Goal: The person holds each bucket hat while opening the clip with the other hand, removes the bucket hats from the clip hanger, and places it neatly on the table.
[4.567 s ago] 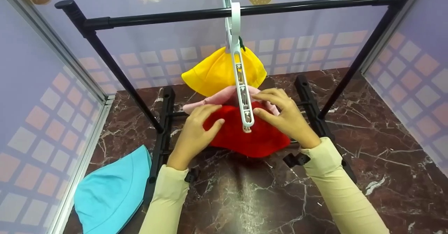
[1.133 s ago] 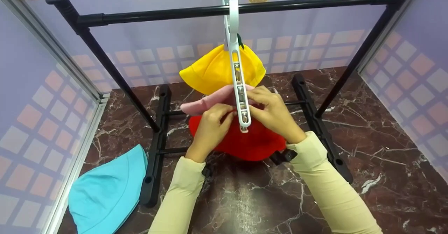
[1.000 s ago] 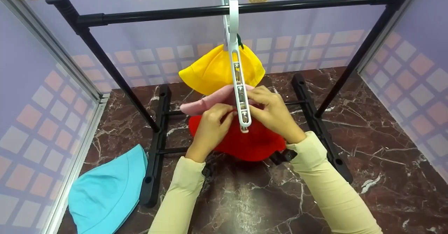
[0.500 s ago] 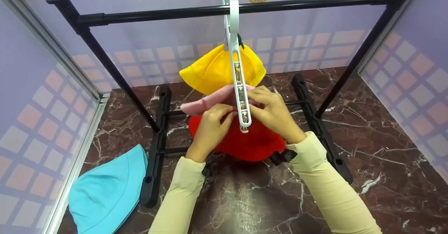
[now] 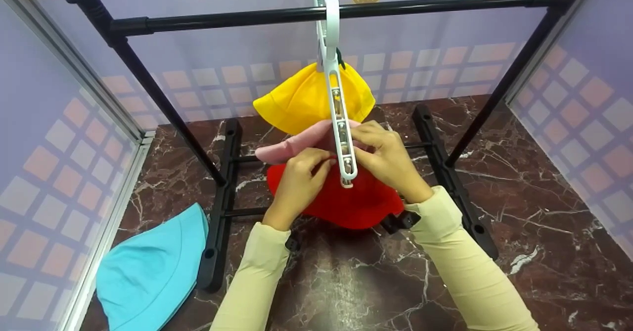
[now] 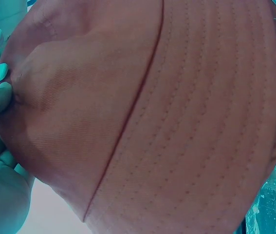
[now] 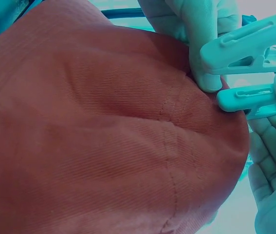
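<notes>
A red bucket hat (image 5: 356,207) hangs at the near end of a white multi-peg hanger (image 5: 341,118). My left hand (image 5: 299,180) pinches the hat's crown; in the right wrist view its thumb (image 7: 208,78) presses the cloth right beside the pegs. My right hand (image 5: 388,155) reaches in from the other side. In the right wrist view that hand grips a small white clothes peg (image 7: 249,100) by its end, the peg's tip on the hat's top. Another peg (image 7: 240,53) sits just above. In the head view the hanger's near end partly hides the fingertips.
Behind the red hat are a pink hat (image 5: 296,145) and a yellow hat (image 5: 306,98). The hanger hooks over a black rack's top bar (image 5: 237,18). A light blue bucket hat (image 5: 153,271) lies on the marble-patterned surface (image 5: 366,291) by the left wall.
Some seconds ago both hands hovered apart around the red hat with fingers spread. They have since come together at its crown and pinch there. Over the last second they have barely moved.
</notes>
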Available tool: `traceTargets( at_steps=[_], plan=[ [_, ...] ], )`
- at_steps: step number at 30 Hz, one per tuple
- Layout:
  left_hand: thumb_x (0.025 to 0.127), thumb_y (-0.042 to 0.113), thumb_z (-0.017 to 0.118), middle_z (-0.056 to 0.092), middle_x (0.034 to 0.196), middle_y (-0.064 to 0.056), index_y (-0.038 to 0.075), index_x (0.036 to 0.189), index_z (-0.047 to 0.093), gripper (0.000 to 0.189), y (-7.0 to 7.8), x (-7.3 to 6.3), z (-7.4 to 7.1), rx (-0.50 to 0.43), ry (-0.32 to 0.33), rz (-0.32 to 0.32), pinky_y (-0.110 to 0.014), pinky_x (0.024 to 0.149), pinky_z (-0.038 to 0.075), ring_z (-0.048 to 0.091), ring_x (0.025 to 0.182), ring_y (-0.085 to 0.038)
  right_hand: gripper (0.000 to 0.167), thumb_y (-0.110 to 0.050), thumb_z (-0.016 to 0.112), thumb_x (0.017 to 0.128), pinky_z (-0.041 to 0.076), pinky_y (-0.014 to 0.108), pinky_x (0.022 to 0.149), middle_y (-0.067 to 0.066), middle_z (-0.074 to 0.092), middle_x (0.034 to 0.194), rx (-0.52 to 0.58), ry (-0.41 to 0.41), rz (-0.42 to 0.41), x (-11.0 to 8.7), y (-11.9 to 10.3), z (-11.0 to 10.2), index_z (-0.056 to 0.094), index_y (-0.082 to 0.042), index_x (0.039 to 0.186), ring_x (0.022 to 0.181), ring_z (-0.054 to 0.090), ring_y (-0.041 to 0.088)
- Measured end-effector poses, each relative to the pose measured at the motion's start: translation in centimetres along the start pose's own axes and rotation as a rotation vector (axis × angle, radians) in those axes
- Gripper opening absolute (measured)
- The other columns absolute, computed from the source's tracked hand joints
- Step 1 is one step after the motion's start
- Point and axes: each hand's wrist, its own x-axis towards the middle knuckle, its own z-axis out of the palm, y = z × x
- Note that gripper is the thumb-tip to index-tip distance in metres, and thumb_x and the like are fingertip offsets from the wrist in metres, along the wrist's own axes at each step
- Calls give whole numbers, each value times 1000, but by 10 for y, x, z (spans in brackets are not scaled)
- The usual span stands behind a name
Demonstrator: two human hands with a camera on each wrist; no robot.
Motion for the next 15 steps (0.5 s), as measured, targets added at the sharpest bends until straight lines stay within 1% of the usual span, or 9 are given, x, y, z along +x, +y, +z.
traceTargets(
  at_steps=[4,10,15],
  plan=[
    [91,7,65,70,93,-11,0,96,71,12,-1,0,1,2,2,3,-32,87,53,65,91,-23,29,-5,71,85,48,25,86,12,71,111,-4,5,1,0,1,0,70,-3,114,101,62,24],
    [91,8,64,70,93,-10,0,97,72,12,-1,0,1,6,-2,4,-31,87,52,65,91,-22,28,-5,69,86,49,26,91,13,70,113,12,11,7,1,1,0,69,-2,114,103,63,23],
    [91,8,65,70,93,-11,0,97,72,12,-1,-1,1,10,-6,0,-31,86,53,64,90,-22,27,-3,70,86,49,24,87,14,72,108,13,21,14,0,0,0,70,-1,112,98,62,23]
  ],
)
